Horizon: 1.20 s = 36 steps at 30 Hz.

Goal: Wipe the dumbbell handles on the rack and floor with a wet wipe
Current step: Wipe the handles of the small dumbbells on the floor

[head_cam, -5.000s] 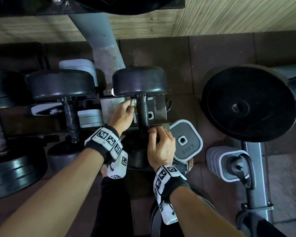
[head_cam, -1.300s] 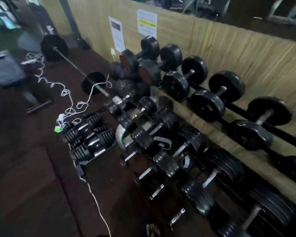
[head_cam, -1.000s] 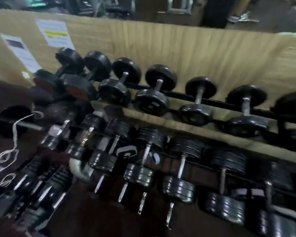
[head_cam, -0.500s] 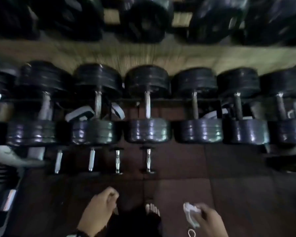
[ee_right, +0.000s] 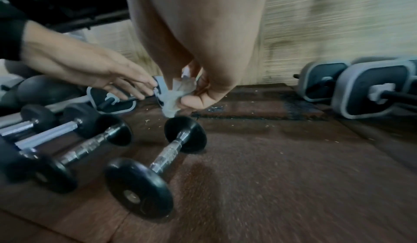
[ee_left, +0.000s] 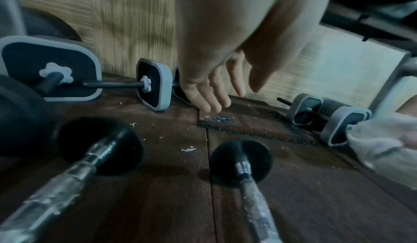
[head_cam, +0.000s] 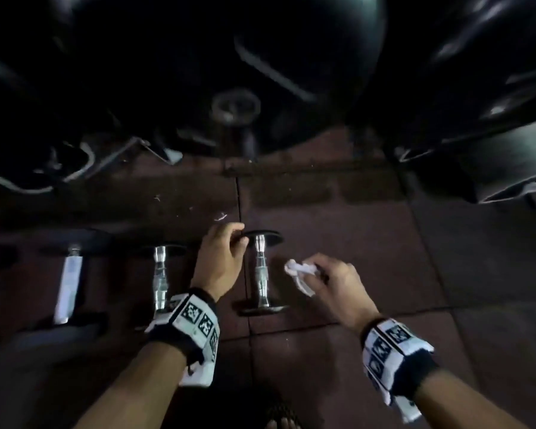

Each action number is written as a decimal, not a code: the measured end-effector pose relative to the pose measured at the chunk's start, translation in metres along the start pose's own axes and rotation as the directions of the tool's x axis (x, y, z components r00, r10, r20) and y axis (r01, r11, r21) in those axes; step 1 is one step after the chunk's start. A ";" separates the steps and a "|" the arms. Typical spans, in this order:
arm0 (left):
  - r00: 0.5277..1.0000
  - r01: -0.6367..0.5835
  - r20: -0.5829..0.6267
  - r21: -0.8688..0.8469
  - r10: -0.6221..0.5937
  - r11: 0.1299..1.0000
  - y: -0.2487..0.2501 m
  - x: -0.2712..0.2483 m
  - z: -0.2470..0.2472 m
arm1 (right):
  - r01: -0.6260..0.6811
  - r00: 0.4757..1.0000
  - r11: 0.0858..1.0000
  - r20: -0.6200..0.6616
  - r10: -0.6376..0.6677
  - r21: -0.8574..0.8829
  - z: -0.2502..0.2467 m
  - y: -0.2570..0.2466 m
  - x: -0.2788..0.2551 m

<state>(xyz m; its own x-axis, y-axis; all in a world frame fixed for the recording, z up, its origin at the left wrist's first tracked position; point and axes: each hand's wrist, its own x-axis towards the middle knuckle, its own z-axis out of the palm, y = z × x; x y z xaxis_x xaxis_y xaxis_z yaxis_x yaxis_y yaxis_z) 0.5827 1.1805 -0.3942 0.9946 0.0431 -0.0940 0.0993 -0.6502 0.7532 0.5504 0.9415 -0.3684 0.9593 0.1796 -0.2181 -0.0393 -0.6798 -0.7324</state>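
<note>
Several small chrome-handled dumbbells lie on the brown floor mats. My left hand [head_cam: 238,239] hovers open just left of the far head of the rightmost dumbbell [head_cam: 262,274], fingers extended and holding nothing [ee_left: 225,97]. My right hand [head_cam: 311,269] pinches a crumpled white wet wipe [head_cam: 300,272] just right of that dumbbell's handle, apart from it. In the right wrist view the wipe [ee_right: 178,93] hangs above the dumbbell's far head [ee_right: 185,134]. The left wrist view looks along that dumbbell's handle [ee_left: 256,195].
Two more small dumbbells [head_cam: 160,274] [head_cam: 70,280] lie to the left. Large black rack dumbbells [head_cam: 235,72] loom dark overhead. Grey square-plate dumbbells [ee_left: 153,86] [ee_right: 370,90] lie by the wooden wall. Bare mat [head_cam: 384,243] extends to the right.
The view has dropped close to the floor. Both hands have moved forward to either side of the rightmost small dumbbell. The right hand still holds the wipe.
</note>
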 end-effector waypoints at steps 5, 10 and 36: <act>0.986 -0.124 0.119 0.054 0.117 0.991 -0.060 0.029 0.047 | 0.254 0.963 0.961 -0.062 -0.261 -0.108 0.074 0.027 0.055; 0.963 -0.268 0.023 -0.010 0.268 0.963 -0.085 0.040 0.065 | 0.400 0.893 0.834 -0.043 -0.448 -0.380 0.113 0.038 0.083; 0.978 -0.207 -0.026 -0.069 0.206 0.976 -0.080 0.036 0.061 | 0.284 0.956 0.885 0.041 -0.290 -0.369 0.111 0.026 0.086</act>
<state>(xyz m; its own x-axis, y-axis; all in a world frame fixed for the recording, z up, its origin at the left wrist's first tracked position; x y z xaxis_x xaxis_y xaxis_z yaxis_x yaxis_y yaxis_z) 0.6091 1.1879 -0.4975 0.9942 -0.0716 0.0800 -0.1069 -0.5911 0.7995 0.6007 1.0183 -0.4778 0.9173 0.3977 -0.0228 0.3409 -0.8133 -0.4716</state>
